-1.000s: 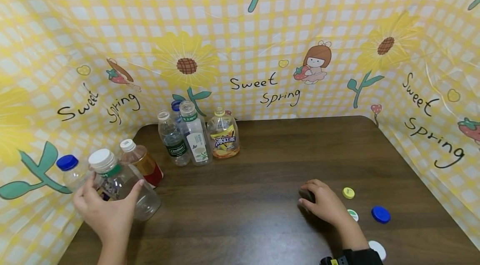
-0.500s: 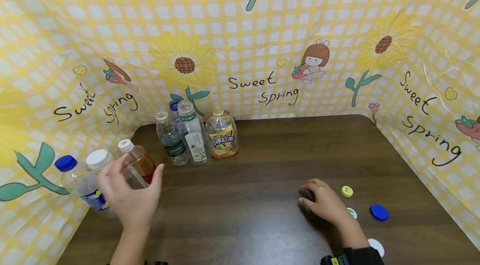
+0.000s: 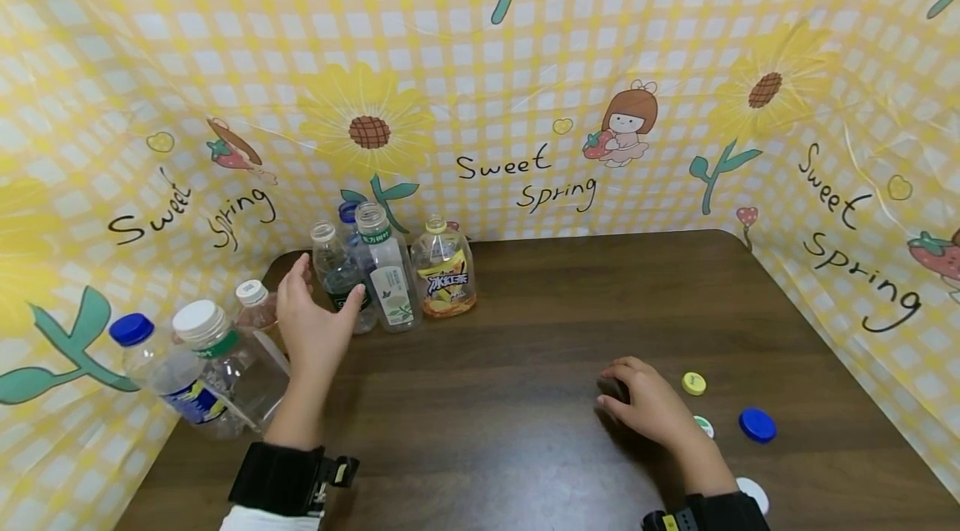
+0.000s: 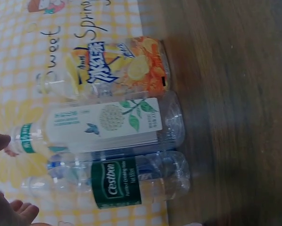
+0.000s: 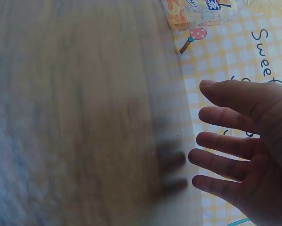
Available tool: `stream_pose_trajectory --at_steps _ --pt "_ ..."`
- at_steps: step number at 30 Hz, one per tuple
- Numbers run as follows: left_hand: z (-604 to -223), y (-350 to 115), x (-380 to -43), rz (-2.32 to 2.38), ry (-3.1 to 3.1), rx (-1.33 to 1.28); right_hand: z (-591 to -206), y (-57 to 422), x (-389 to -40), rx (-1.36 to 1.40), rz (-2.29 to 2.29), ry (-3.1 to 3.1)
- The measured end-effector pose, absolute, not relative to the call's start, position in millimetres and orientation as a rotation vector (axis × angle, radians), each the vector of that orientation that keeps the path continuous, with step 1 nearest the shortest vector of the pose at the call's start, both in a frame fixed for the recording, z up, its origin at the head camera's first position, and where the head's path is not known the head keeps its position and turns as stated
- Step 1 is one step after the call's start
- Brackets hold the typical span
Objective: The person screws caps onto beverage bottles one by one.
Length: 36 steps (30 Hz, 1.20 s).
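Observation:
My left hand (image 3: 315,331) is spread, thumb apart from the fingers, just in front of a clear Cestbon water bottle (image 4: 115,183) that has no cap. Beside that bottle stands an uncapped clear bottle (image 3: 392,285) with a white leaf-pattern label. An uncapped iced tea bottle (image 3: 447,274) with a yellow label is to their right. Behind them shows the blue top of another bottle (image 3: 348,212). My right hand (image 3: 652,406) hovers low over the table with fingers relaxed and nothing held, left of a yellow cap (image 3: 693,383).
At the left stand a blue-capped bottle (image 3: 180,385), a large white-capped bottle (image 3: 247,368) and a white-capped bottle (image 3: 257,306) partly behind my left hand. A blue cap (image 3: 757,425), a green-and-white cap (image 3: 704,426) and a white cap (image 3: 753,495) lie at the right. A checkered cloth surrounds the table.
My left hand has let go of the large white-capped bottle at the left and moved right and forward to the Cestbon bottle. The right hand has stayed in place.

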<state>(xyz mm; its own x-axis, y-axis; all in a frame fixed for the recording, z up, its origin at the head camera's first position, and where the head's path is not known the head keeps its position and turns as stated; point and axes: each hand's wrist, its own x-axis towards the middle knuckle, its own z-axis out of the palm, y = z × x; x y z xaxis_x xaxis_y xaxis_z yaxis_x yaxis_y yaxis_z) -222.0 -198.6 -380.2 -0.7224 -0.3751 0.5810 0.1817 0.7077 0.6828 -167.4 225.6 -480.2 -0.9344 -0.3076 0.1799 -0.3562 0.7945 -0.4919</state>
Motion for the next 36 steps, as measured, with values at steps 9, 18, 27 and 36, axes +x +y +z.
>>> stream_pose_trajectory --at_steps 9,18,27,36 --pt "-370.2 -199.5 -249.8 -1.129 -2.280 0.333 -480.7 226.7 -168.1 0.542 0.826 -2.889" --pt "-365.1 -206.6 -275.8 -1.303 -2.312 0.415 -479.8 227.9 -170.0 0.542 0.813 -2.882" --pt "-368.8 -213.3 -290.3 -1.360 -2.285 0.481 -479.6 227.0 -170.6 0.549 0.797 -2.875" --pt "-380.1 -222.4 -296.5 -1.372 -2.289 0.480 -480.7 225.1 -171.3 0.550 0.814 -2.879"
